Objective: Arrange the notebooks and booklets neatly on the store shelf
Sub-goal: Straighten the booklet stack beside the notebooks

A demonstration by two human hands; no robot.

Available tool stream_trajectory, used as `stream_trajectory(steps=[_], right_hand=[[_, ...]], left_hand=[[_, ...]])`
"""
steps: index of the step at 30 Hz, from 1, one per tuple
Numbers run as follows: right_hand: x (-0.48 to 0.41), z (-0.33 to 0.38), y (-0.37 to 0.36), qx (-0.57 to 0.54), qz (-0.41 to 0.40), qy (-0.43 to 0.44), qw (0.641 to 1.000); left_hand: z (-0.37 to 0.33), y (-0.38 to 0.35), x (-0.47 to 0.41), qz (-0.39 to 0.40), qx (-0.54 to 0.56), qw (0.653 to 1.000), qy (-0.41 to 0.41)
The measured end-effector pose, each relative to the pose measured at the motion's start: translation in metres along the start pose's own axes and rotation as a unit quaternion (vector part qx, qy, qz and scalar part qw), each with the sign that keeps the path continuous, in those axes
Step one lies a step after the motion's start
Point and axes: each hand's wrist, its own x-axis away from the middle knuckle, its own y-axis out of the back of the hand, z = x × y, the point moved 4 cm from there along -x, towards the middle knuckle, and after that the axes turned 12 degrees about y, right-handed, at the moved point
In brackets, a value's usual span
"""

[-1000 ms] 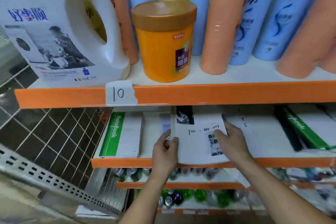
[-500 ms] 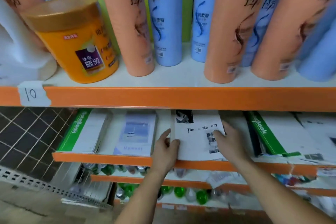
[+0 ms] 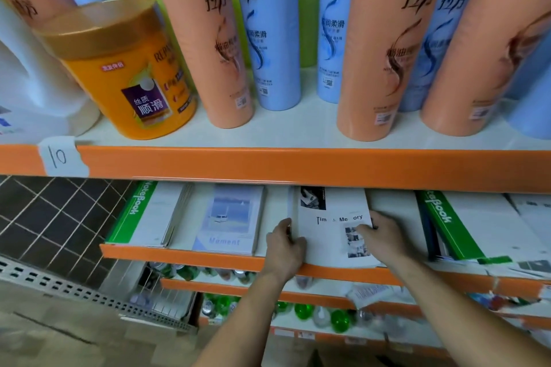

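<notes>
Left hand (image 3: 286, 247) grip curled round white booklet (image 3: 325, 240) left edge; right hand (image 3: 384, 238) over right edge, fingertips hidden, grip unclear.
</notes>
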Motion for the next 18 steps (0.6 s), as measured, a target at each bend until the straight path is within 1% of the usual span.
stream_trajectory(steps=[3, 6, 7, 9, 13, 15, 18], right_hand=[[-0.002, -0.006, -0.005, 0.02, 0.02, -0.008, 1.0], [-0.004, -0.01, -0.009, 0.034, 0.028, -0.019, 0.999], [-0.005, -0.012, -0.01, 0.038, 0.028, -0.025, 0.999], [-0.009, -0.015, -0.01, 0.034, 0.022, -0.041, 0.998], [-0.015, -0.022, -0.006, -0.009, 0.018, -0.061, 0.998], [-0.016, -0.025, -0.004, -0.034, 0.027, -0.067, 0.997], [-0.015, -0.023, -0.001, -0.065, 0.042, -0.084, 0.993]], left_hand=[[0.012, 0.004, -0.012, -0.029, -0.079, 0.996, -0.004], [0.019, 0.005, -0.022, -0.026, -0.171, 0.985, 0.017], [0.022, 0.004, -0.025, -0.017, -0.166, 0.986, 0.02], [0.033, -0.001, -0.038, 0.007, -0.123, 0.992, 0.022], [0.078, -0.015, -0.084, 0.039, -0.073, 0.996, 0.02], [0.09, -0.018, -0.095, 0.037, -0.048, 0.998, 0.016], [0.096, -0.016, -0.097, 0.045, -0.042, 0.998, 0.01]])
